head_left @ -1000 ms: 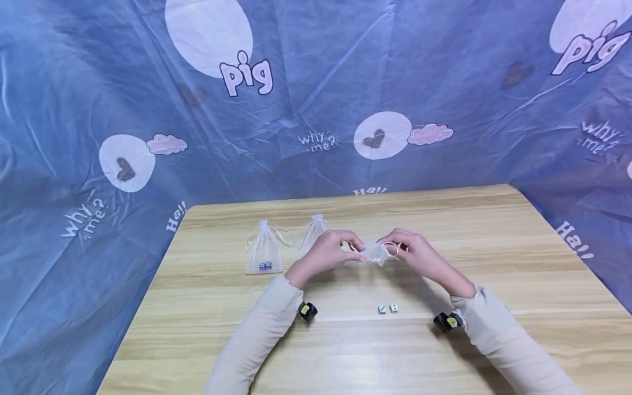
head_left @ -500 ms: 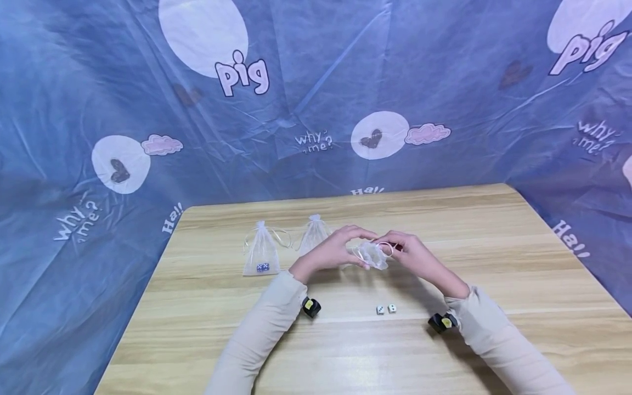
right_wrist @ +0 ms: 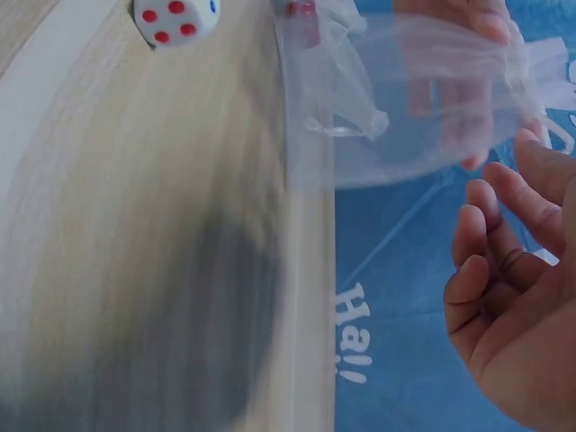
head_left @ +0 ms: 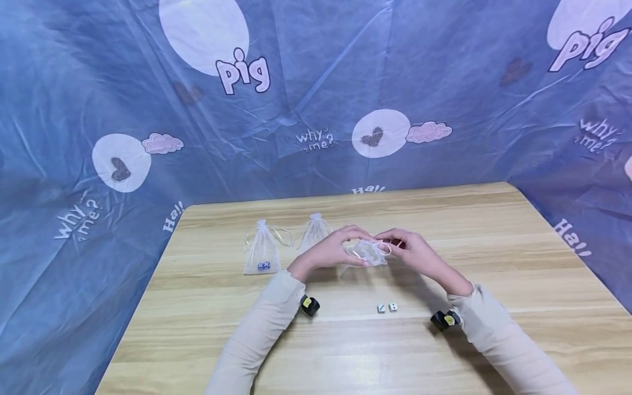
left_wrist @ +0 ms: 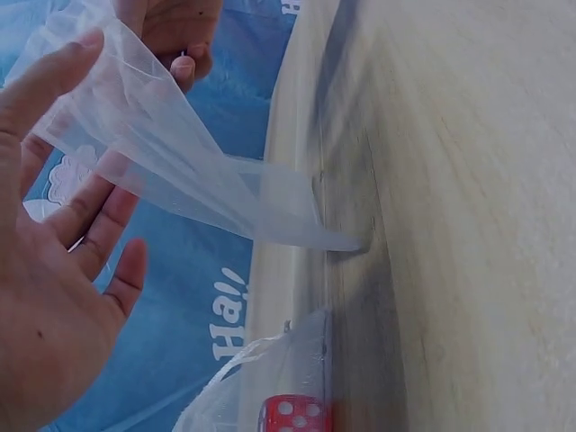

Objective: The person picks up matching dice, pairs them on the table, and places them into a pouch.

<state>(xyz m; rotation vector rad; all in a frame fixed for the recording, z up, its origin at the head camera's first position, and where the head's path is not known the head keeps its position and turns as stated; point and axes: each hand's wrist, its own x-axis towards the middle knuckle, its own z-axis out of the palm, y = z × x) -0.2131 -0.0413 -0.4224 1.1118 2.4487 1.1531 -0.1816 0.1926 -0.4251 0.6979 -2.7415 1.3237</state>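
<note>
My left hand (head_left: 333, 249) holds a sheer white drawstring bag (head_left: 367, 252) by its mouth, thumb on the near side and index finger at the far side. My right hand (head_left: 415, 249) pinches the rim on the other side, near the white cord loop. In the left wrist view the bag (left_wrist: 171, 135) hangs down, its lower end close to the table; no dice show inside it. Two white dice (head_left: 387, 308) lie on the table in front of the hands. One white die (right_wrist: 175, 18) with red and blue dots shows in the right wrist view.
At the left lies a sheer drawstring bag (head_left: 261, 241) with blue dice (head_left: 264, 265) in it. Another bag (head_left: 314, 230), partly behind my left hand, contains a red die (left_wrist: 295, 414). A blue printed cloth (head_left: 276, 120) hangs behind the wooden table (head_left: 197, 307).
My left fingertips have moved right, towards my right hand. The bag's mouth, stretched between the hands a second ago, now looks rounder and more gathered. The dice have stayed put.
</note>
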